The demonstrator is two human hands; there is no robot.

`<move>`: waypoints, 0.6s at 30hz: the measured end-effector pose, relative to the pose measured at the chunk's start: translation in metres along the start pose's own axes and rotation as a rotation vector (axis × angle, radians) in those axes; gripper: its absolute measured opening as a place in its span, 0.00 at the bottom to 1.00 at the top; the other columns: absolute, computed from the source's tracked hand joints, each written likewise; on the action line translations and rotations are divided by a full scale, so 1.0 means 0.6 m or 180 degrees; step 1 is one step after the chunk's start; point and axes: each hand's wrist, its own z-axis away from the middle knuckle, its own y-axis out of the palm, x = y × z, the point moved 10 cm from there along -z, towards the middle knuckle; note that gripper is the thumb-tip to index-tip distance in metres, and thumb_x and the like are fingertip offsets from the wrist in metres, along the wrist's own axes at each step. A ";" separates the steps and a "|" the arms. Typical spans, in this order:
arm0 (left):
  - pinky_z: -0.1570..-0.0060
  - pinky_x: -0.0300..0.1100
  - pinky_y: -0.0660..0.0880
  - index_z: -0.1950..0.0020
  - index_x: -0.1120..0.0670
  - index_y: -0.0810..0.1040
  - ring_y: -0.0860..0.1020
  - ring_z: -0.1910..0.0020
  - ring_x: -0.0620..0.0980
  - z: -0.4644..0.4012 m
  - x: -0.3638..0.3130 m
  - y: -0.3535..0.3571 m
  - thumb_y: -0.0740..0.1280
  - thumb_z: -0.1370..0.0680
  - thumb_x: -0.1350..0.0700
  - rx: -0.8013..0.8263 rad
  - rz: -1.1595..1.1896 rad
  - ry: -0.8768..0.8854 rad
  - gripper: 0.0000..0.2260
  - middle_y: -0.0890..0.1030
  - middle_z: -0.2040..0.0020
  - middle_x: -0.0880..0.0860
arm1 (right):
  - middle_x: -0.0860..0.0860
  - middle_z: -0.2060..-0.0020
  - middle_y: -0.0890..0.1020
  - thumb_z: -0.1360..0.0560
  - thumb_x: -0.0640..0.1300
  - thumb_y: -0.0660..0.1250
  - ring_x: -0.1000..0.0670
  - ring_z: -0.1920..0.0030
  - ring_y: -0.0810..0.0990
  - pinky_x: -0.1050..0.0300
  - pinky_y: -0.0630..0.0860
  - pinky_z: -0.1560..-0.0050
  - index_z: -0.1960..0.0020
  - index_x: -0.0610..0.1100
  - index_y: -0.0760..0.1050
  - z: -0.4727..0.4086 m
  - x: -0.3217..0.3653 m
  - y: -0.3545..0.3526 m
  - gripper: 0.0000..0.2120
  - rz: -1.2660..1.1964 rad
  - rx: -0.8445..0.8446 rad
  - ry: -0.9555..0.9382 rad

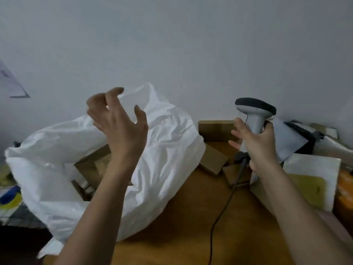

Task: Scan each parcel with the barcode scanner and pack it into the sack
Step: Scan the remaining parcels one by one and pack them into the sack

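Observation:
A large white sack (168, 150) lies open on the wooden table (187, 207) at the left, with brown cardboard parcels (95, 167) showing inside its mouth. My left hand (118, 123) hovers above the sack's mouth, fingers spread and loosely bent, holding nothing. My right hand (256, 144) grips the handle of a grey barcode scanner (255, 111), held upright to the right of the sack, its dark cable (219, 217) trailing down over the table. Small cardboard parcels (214, 159) lie on the table between the sack and the scanner.
More parcels are piled at the right: a flat white and yellow package (313, 178), a white bag on a black item (290, 142) and a brown box (215, 129) against the wall. Blue and yellow clutter (9, 197) sits at the far left.

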 end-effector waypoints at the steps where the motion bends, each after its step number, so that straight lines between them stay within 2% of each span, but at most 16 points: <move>1: 0.36 0.41 0.60 0.37 0.60 0.73 0.66 0.39 0.59 0.028 -0.045 0.021 0.66 0.26 0.61 0.0043 0.0055 0.0215 0.17 0.68 0.40 0.63 | 0.47 0.46 0.81 0.31 0.52 0.77 0.52 0.53 0.85 0.51 0.83 0.60 0.34 0.46 0.66 -0.008 0.002 -0.033 0.31 0.0059 -0.0018 -0.0006; 4: 0.44 0.53 0.71 0.42 0.62 0.78 0.68 0.44 0.57 0.122 -0.167 0.093 0.67 0.27 0.65 0.0273 0.0314 0.0986 0.13 0.72 0.45 0.64 | 0.46 0.48 0.83 0.29 0.51 0.76 0.51 0.54 0.86 0.53 0.83 0.61 0.36 0.47 0.68 -0.034 0.010 -0.127 0.26 0.0200 -0.0121 0.0002; 7: 0.48 0.52 0.72 0.44 0.61 0.78 0.70 0.48 0.57 0.221 -0.247 0.196 0.69 0.28 0.68 0.0875 0.0471 0.1644 0.13 0.73 0.47 0.61 | 0.48 0.52 0.84 0.28 0.50 0.75 0.51 0.56 0.86 0.54 0.83 0.61 0.36 0.49 0.67 -0.061 0.016 -0.196 0.26 0.0276 -0.0186 0.0022; 10: 0.47 0.49 0.73 0.41 0.54 0.72 0.69 0.46 0.54 0.317 -0.260 0.320 0.67 0.26 0.59 0.1877 0.0229 0.1976 0.14 0.69 0.43 0.55 | 0.54 0.58 0.85 0.27 0.48 0.74 0.51 0.59 0.86 0.58 0.82 0.64 0.40 0.55 0.67 -0.084 0.010 -0.240 0.20 0.0333 -0.0187 0.0023; 12: 0.44 0.46 0.71 0.39 0.50 0.70 0.67 0.44 0.50 0.364 -0.225 0.398 0.67 0.24 0.55 0.2526 0.0025 0.1800 0.15 0.67 0.40 0.52 | 0.54 0.59 0.85 0.26 0.47 0.73 0.51 0.59 0.86 0.58 0.82 0.64 0.40 0.55 0.67 -0.096 -0.002 -0.256 0.20 0.0312 -0.0179 0.0062; 15: 0.43 0.41 0.62 0.36 0.47 0.67 0.65 0.41 0.49 0.402 -0.142 0.498 0.65 0.22 0.52 0.3190 -0.0350 0.1150 0.15 0.64 0.37 0.49 | 0.56 0.59 0.85 0.26 0.47 0.73 0.51 0.60 0.86 0.60 0.81 0.65 0.39 0.53 0.68 -0.114 -0.018 -0.262 0.20 0.0315 -0.0161 0.0077; 18: 0.37 0.48 0.65 0.32 0.51 0.65 0.64 0.36 0.54 0.413 -0.056 0.577 0.65 0.22 0.51 0.3620 -0.0918 0.0388 0.20 0.64 0.33 0.54 | 0.53 0.58 0.85 0.26 0.46 0.73 0.50 0.60 0.86 0.59 0.81 0.65 0.39 0.51 0.69 -0.142 -0.042 -0.251 0.19 0.0277 -0.0166 0.0138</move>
